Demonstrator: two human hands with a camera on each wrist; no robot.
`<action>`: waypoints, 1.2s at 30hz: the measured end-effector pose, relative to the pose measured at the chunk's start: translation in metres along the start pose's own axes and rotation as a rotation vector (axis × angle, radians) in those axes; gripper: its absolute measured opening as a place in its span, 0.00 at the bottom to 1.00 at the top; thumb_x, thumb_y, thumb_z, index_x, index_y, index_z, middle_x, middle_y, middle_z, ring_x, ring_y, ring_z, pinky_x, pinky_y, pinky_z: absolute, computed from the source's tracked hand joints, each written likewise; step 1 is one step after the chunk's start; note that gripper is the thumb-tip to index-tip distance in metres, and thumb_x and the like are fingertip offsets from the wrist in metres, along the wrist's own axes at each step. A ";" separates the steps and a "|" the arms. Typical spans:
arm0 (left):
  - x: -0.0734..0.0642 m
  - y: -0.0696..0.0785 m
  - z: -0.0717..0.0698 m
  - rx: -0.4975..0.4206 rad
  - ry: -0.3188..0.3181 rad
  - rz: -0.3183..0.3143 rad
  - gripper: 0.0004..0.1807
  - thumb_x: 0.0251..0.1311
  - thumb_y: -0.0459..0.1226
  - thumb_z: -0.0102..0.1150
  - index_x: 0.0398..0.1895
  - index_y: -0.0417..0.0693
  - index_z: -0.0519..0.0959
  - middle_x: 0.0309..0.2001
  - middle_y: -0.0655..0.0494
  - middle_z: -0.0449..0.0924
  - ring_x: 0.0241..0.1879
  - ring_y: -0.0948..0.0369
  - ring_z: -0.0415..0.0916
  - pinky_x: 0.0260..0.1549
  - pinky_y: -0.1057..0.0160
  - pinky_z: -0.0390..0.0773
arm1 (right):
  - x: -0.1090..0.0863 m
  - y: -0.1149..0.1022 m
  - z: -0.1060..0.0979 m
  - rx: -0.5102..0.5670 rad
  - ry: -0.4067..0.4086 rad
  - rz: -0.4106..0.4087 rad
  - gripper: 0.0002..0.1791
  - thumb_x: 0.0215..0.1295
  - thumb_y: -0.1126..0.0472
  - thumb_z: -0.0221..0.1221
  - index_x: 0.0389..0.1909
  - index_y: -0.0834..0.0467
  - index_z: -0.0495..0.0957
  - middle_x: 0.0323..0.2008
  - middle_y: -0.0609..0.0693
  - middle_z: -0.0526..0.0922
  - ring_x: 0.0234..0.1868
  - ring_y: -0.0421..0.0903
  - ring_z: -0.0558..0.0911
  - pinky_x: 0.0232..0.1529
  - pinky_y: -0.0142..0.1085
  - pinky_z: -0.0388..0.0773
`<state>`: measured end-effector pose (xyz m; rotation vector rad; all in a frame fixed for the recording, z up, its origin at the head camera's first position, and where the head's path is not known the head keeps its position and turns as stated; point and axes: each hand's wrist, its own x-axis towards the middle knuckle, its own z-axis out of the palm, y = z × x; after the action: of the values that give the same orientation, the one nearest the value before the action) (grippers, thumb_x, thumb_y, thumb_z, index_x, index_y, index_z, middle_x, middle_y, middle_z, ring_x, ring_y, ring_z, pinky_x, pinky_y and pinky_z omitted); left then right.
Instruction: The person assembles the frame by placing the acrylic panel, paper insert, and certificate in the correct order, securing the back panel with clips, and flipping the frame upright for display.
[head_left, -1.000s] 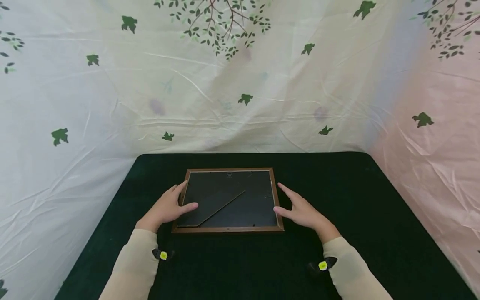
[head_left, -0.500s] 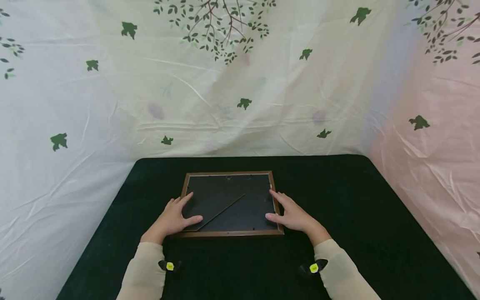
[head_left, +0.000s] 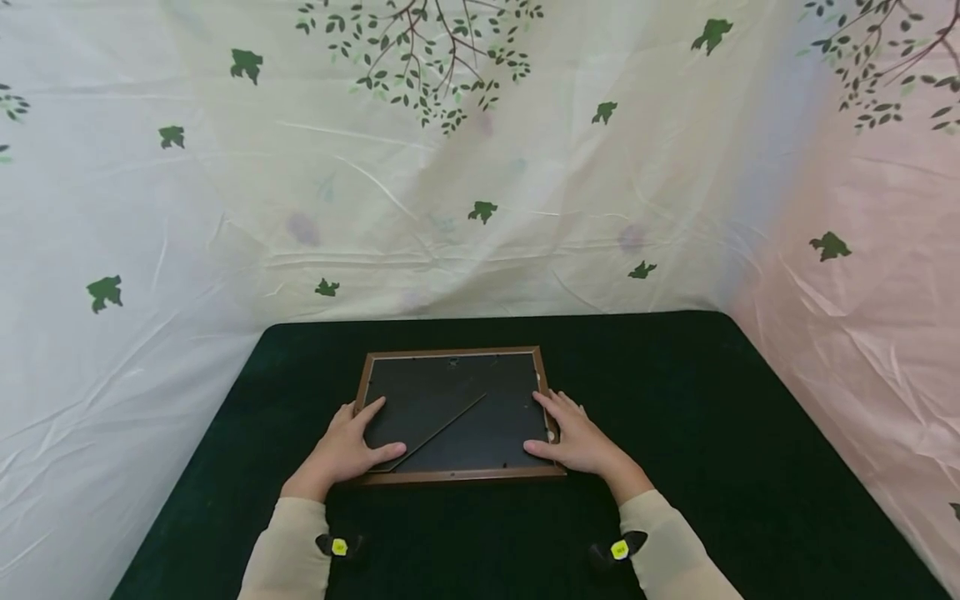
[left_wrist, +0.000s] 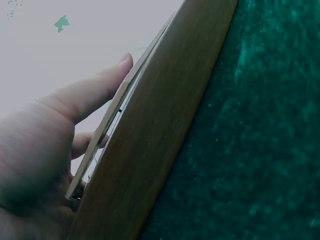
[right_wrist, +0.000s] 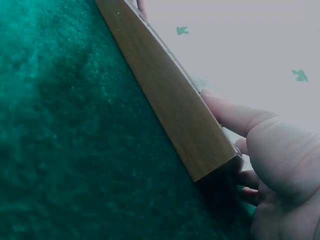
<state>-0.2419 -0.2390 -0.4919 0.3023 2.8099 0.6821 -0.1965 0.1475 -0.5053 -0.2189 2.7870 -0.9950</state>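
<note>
A picture frame (head_left: 465, 476) lies face down on the dark green cloth, its black backing (head_left: 465, 425) uppermost. A flat easel stand (head_left: 438, 432) crosses the backing diagonally. My left hand (head_left: 345, 447) rests at the frame's left side, thumb and index finger extended over the backing and the other fingers outside the edge. At the opposite side, my right hand (head_left: 581, 437) lies likewise. In the left wrist view, the stand's edge (left_wrist: 107, 120) lifts slightly from the wooden side (left_wrist: 160, 120). In the right wrist view, the thumb (right_wrist: 225, 110) touches the frame's upper edge.
Green cloth (head_left: 675, 400) covers the table around the frame. A pale curtain (head_left: 420, 183) with leaf and bird prints hangs behind the table and along both sides. Each wrist carries a black strap device with a yellow marker.
Both hands have moved inward, from the frame's sides to over its edges and backing. The right hand stood mostly off the frame before. The head view has tipped slightly upward.
</note>
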 end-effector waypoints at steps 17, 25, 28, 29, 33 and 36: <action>0.000 0.000 0.001 -0.028 0.020 -0.038 0.58 0.43 0.73 0.58 0.74 0.53 0.57 0.72 0.29 0.46 0.68 0.32 0.48 0.56 0.29 0.58 | -0.001 -0.008 0.003 -0.015 0.024 0.045 0.51 0.54 0.33 0.62 0.75 0.50 0.55 0.74 0.61 0.48 0.74 0.62 0.46 0.68 0.61 0.39; -0.001 0.005 0.000 -0.053 0.027 -0.037 0.57 0.43 0.72 0.59 0.74 0.53 0.57 0.72 0.30 0.45 0.68 0.32 0.48 0.56 0.29 0.57 | -0.003 -0.008 0.001 -0.013 0.034 0.079 0.51 0.54 0.32 0.62 0.75 0.49 0.54 0.74 0.61 0.47 0.74 0.62 0.47 0.65 0.64 0.50; -0.001 0.007 -0.001 -0.058 0.039 -0.028 0.57 0.44 0.72 0.58 0.74 0.54 0.57 0.73 0.31 0.44 0.68 0.32 0.49 0.57 0.29 0.58 | -0.004 -0.010 -0.001 -0.014 0.048 0.075 0.51 0.55 0.33 0.62 0.75 0.50 0.54 0.74 0.61 0.47 0.74 0.61 0.47 0.65 0.64 0.52; -0.001 0.008 -0.001 -0.061 0.045 -0.026 0.56 0.44 0.72 0.59 0.74 0.54 0.57 0.73 0.32 0.44 0.68 0.33 0.49 0.57 0.30 0.58 | -0.004 -0.011 -0.002 -0.014 0.053 0.072 0.51 0.55 0.33 0.62 0.75 0.50 0.53 0.74 0.62 0.47 0.74 0.61 0.48 0.65 0.64 0.53; -0.001 0.011 -0.003 -0.081 0.077 -0.006 0.55 0.46 0.69 0.61 0.74 0.53 0.57 0.73 0.34 0.44 0.68 0.34 0.52 0.57 0.31 0.60 | -0.004 -0.015 -0.006 -0.004 0.066 0.070 0.51 0.55 0.34 0.62 0.75 0.50 0.52 0.75 0.61 0.46 0.73 0.63 0.50 0.64 0.63 0.56; -0.001 0.014 -0.005 -0.090 0.096 0.009 0.54 0.46 0.68 0.62 0.74 0.53 0.58 0.74 0.35 0.44 0.68 0.35 0.52 0.58 0.32 0.60 | -0.004 -0.017 -0.008 0.019 0.068 0.074 0.51 0.56 0.36 0.63 0.76 0.50 0.51 0.75 0.60 0.44 0.72 0.64 0.52 0.63 0.63 0.58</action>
<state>-0.2399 -0.2294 -0.4806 0.2736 2.8584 0.8444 -0.1925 0.1401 -0.4875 -0.0805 2.8223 -1.0295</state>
